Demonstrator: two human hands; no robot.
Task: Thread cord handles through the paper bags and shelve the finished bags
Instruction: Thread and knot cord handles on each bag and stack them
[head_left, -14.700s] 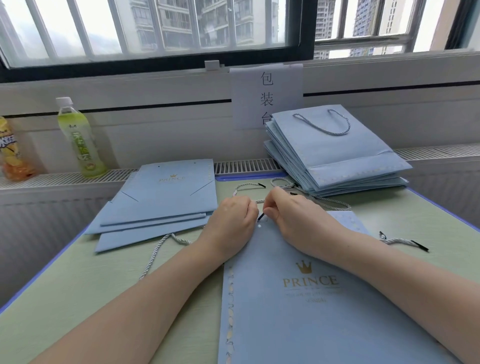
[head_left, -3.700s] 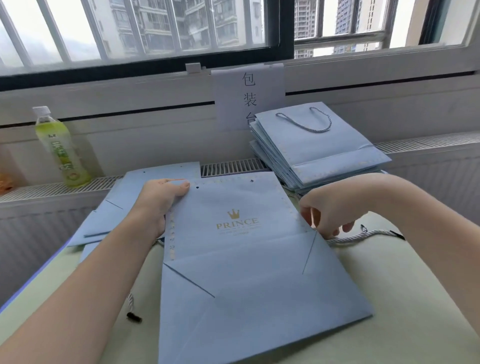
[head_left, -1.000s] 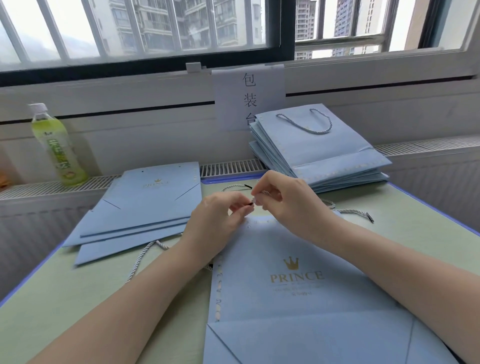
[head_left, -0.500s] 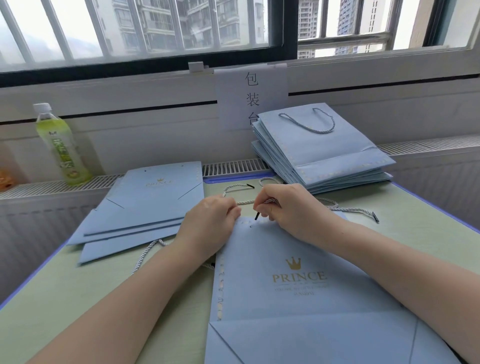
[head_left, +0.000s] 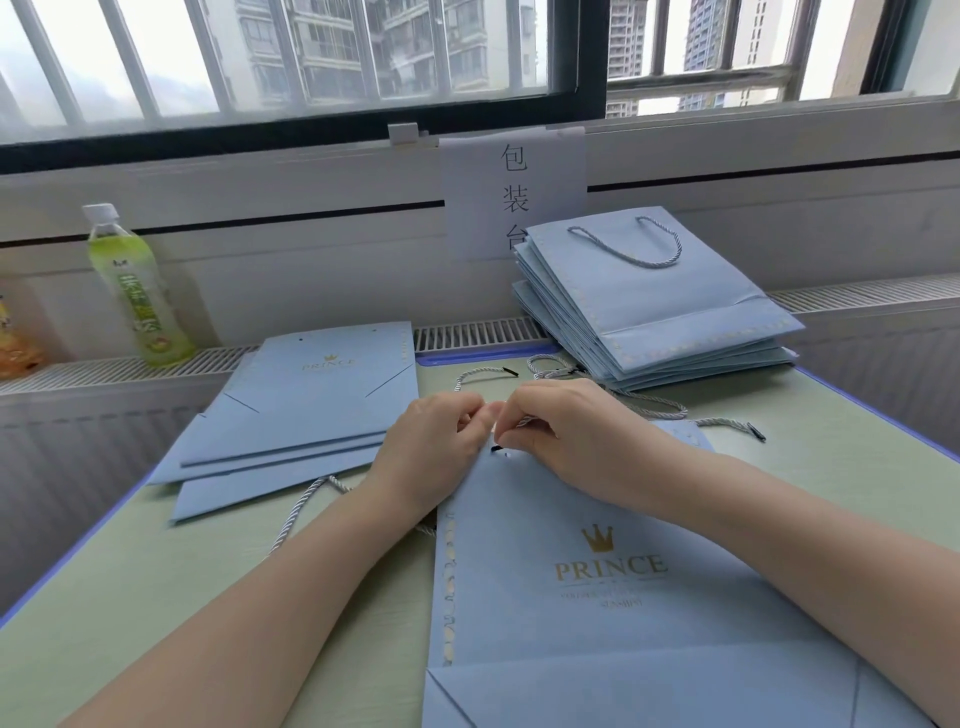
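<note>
Head view: flat matte paper bag (head_left: 623, 597)

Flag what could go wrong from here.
1. The right hand pinches the cord with its black tip beside the hole; it may miss and crease the bag.
2. Loose cords beyond the hands could snag.
3. The left hand holds only the bag's corner, so the bag might slide.
</note>
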